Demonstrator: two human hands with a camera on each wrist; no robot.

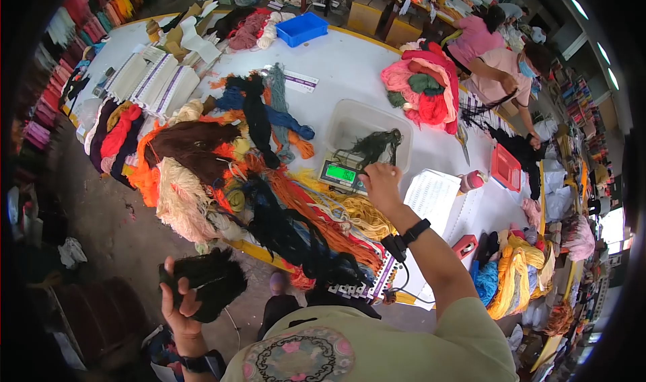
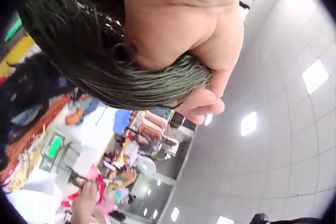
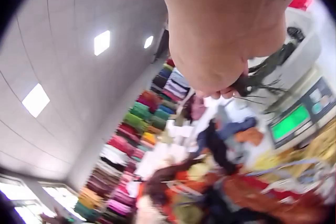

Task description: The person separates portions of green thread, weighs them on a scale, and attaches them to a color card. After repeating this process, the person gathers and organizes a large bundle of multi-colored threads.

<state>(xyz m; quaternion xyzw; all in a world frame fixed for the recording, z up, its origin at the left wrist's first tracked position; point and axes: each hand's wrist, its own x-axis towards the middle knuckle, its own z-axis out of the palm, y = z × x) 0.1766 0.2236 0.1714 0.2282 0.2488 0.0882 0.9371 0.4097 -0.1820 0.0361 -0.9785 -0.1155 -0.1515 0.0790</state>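
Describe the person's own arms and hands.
The left hand and right hand are bare. The right arm wears a black strap and boxy black device, a dark cable beside it; the left arm wears a dark band. The right sleeve is short, pale green.

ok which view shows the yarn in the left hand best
The left wrist view: the dark green yarn is close, its strands distinct. The head view shows it smaller and darker, in the left hand; the right wrist view misses it.
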